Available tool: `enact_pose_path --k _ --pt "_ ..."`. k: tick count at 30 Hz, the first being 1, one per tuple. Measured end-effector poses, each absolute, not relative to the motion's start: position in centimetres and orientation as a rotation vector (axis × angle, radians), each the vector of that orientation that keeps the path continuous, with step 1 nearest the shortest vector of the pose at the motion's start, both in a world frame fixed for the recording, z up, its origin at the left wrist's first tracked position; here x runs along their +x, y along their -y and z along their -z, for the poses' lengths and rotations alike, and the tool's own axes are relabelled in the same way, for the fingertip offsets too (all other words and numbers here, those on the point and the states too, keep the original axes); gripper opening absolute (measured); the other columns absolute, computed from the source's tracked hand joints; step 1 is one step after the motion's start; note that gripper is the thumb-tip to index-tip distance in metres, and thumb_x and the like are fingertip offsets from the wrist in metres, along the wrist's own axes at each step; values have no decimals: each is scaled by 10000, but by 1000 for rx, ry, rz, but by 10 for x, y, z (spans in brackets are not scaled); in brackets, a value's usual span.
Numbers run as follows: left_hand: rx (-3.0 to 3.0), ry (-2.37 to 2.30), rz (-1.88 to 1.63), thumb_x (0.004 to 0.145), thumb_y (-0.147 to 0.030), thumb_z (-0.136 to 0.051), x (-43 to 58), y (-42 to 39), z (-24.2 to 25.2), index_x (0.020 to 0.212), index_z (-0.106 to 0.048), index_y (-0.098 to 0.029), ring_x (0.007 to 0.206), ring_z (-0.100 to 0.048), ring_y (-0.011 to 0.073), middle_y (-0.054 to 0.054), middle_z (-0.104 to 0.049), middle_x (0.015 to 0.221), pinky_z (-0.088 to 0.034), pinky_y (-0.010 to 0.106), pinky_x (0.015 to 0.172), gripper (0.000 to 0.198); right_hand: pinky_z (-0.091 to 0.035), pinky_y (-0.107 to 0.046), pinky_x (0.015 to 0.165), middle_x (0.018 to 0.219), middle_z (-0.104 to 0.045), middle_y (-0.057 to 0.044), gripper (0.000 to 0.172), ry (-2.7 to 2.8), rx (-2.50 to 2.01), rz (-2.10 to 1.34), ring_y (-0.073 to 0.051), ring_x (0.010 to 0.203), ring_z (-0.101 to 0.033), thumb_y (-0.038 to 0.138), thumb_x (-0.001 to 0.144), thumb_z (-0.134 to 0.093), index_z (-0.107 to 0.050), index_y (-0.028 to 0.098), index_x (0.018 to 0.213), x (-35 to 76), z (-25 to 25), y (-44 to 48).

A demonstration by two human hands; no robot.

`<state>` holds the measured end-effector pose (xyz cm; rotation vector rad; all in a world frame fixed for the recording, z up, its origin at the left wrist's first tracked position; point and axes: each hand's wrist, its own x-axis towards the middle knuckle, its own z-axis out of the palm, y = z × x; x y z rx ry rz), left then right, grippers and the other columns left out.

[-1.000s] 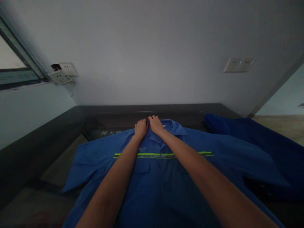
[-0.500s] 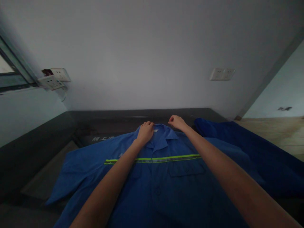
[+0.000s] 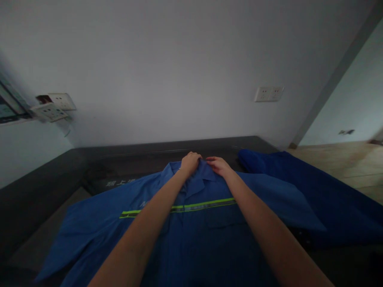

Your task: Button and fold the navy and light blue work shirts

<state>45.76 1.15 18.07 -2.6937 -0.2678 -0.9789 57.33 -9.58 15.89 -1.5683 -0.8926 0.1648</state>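
Observation:
A blue work shirt lies spread out front side up, with a yellow-green and grey reflective stripe across its chest. Its sleeves reach out to both sides. At the collar, my left hand curls its fingers over the back edge. Close beside it, my right hand has its fingertips at the right part of the collar, thumb and fingers near together. My forearms cover parts of the stripe and the chest.
A darker blue cloth lies on the right, partly beside the shirt's sleeve. Beneath is a dark surface with a raised rim against the wall. Wall sockets are at the right, and others hang loose at the left.
My left hand has moved right along the collar, and my right hand has come down onto its right part. The collar's back now looks folded over. The camera view has shifted slightly.

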Motion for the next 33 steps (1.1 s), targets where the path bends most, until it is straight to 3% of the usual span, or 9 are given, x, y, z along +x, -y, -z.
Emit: enact_pose_path --k 5,10,13,16,21,26,30,33 --pt "-2771 392 1215 882 -142 -459 471 -16 -176 960 -703 -234 1066 -524 201 65 -613 1085 -434 300 938 272 -517 -243 620 701 -669 -6 379 941 -1474 -325 -118 633 -635 6 710 -629 -612 171 1050 571 -153 105" --pt "-2948 697 1362 872 -210 -524 480 -19 -164 1098 -576 -209 931 -613 197 83 -632 1009 -466 306 836 232 -474 -233 571 719 -642 17 496 997 -1582 -274 -117 612 -600 28 676 -654 -579 195 1136 568 -149 113" --pt "-3018 822 1391 877 -253 -529 483 -20 -159 1111 -506 -203 866 -645 221 84 -669 912 -472 326 783 240 -478 -271 638 719 -624 9 428 1043 -1678 -137 -139 655 -592 42 644 -695 -631 177 1045 566 -150 115" --pt "-3047 743 1430 863 -212 -524 485 -22 -156 1084 -502 -197 833 -658 224 86 -681 888 -476 329 770 223 -456 -313 808 850 -626 -22 317 1070 -1735 45 -174 835 -589 25 628 -694 -673 183 902 562 -149 115" --pt "-3111 505 1439 851 -85 -449 482 -25 -155 1080 -550 -201 859 -661 175 41 -696 866 -477 291 831 275 -416 -353 935 1023 -602 -77 181 1290 -1776 618 -207 1014 -539 144 814 -587 -672 186 968 548 -140 114" --pt "-3134 248 1494 834 -37 -398 453 -41 -165 1157 -535 -168 788 -660 134 40 -695 918 -504 260 801 375 -409 -388 984 1202 -583 -125 281 1592 -1787 876 -237 1150 -479 258 908 -519 -625 166 1152 533 -125 110" --pt "-2923 134 1390 832 -88 -434 407 -51 -165 1030 -613 -167 948 -626 185 73 -662 992 -485 333 903 277 -397 -399 1017 1284 -552 -143 367 1641 -1832 914 -251 1204 -460 292 928 -492 -574 143 1253 531 -118 105" --pt "-2843 179 1175 857 -190 -491 375 -50 -149 1083 -619 -151 1094 -569 231 110 -628 1115 -430 392 1001 263 -364 -395 1059 1339 -523 -150 394 1644 -1867 914 -255 1249 -444 302 937 -474 -561 128 1279 532 -116 101"
